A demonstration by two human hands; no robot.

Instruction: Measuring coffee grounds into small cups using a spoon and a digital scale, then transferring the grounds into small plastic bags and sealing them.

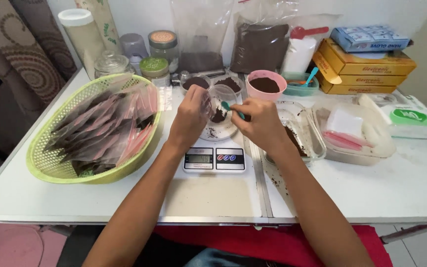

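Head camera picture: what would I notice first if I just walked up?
In the middle, the left hand holds a small clear bag above a white scale, and the right hand spoons brown powder in with a teal spoon. At the left sits a green basket of filled packets.

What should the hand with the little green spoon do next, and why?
Probably tip the green spoon a little further, so its brown powder falls into the clear cup. The right hand holds the spoon right at the cup's mouth, the left hand tilts the cup above the scale, and only a little powder lies inside it.
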